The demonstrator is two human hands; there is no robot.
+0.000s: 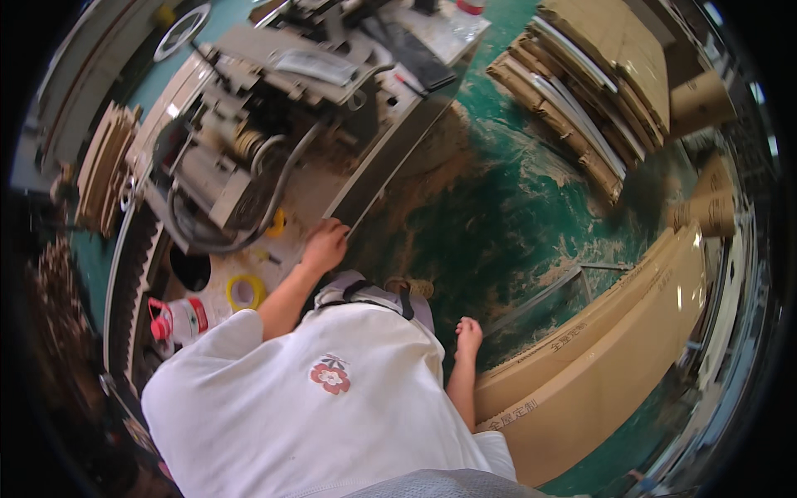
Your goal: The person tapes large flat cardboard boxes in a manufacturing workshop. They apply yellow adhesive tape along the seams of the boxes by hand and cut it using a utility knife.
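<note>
My left hand (325, 245) is at the near corner of a machine table (390, 162), its fingers bent over the edge. Whether anything small is under those fingers is hidden. A dark grey side strip runs from there up along the table. My right hand (468, 337) hangs low beside my body, above the floor, with its fingers loosely curled in and nothing visible in them. On the table just left of my left arm lie a yellow tape roll (246, 293) and a red-capped plastic bottle (179, 319) with a red handle.
A machine unit (224, 174) with a thick hose stands over the table. Long cardboard packages (598, 357) lie on my right; stacked cardboard-wrapped panels (581, 91) stand at the far right. A thin metal frame (548, 290) sits on the dusty green floor (490, 224).
</note>
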